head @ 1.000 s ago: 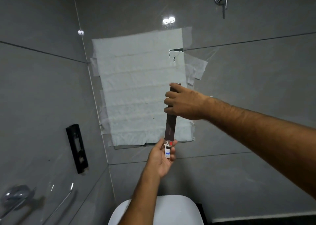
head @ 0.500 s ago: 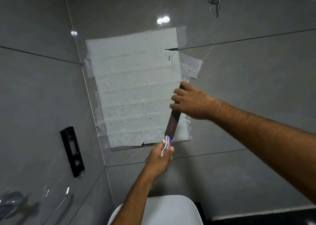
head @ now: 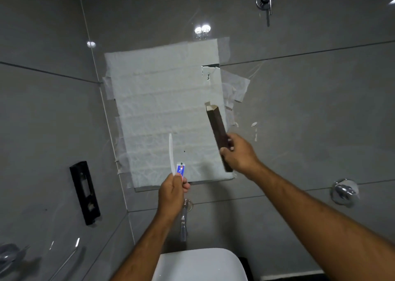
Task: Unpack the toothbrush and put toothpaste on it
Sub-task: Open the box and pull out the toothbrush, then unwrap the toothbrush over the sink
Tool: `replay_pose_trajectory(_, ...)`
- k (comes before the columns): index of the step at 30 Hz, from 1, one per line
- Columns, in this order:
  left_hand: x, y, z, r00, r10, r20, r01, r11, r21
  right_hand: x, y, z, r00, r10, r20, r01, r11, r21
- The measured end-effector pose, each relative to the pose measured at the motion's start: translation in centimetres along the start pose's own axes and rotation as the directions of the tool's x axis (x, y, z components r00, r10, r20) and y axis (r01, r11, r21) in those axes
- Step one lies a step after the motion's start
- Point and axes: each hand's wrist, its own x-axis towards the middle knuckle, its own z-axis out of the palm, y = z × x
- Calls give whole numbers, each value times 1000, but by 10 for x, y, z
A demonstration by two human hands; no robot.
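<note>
My left hand is closed around the lower ends of a thin white toothbrush and a small blue-and-red toothpaste tube, both sticking up from the fist. My right hand grips the lower part of a long dark brown box, tilted with its open end and pale flap pointing up and left. The box is apart from the brush, to its right.
A mirror covered with taped white paper hangs on the grey tiled wall behind my hands. A black holder is fixed on the left wall. A chrome tap and white basin lie below; chrome fittings are on the right wall.
The toothbrush and toothpaste have come out of the brown box. My right hand slid down the box and carried it up and right, while my left hand holds the contents free.
</note>
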Motion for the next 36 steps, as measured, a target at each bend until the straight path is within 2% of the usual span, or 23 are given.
replay_pose_trajectory(3,17,15,4,999,15,-51,-18,998,-58,-2,-11,16,995,73,69,-81,987,135)
replay_pose_trajectory(6,31,27,6,996,-44,-80,33,990,-140,-1,-20,25,990,89,113,-106,982,153)
replay_pose_trajectory(9,35,30,6,994,-100,-33,92,974,-205,1,-23,29,990,87,113,-102,986,134)
replay_pose_trajectory(13,30,19,5,998,-58,33,62,988,-143,-3,-15,31,991,101,87,-111,986,121)
replay_pose_trajectory(19,6,-25,18,1000,7,-15,-7,1000,14,-21,29,34,984,179,6,-178,980,93)
replay_pose_trajectory(25,-71,-87,65,996,-79,48,71,985,156,-81,118,11,931,364,-4,-364,931,-7)
replay_pose_trajectory(30,-190,-137,151,961,-215,173,157,941,300,-156,230,-39,843,538,-4,-533,834,-143)
replay_pose_trajectory(33,-280,-157,222,890,-373,263,280,902,330,-217,318,-73,768,640,-4,-622,745,-241)
replay_pose_trajectory(36,-374,-180,282,745,-543,387,448,838,313,-295,405,-98,661,751,-6,-724,635,-269)
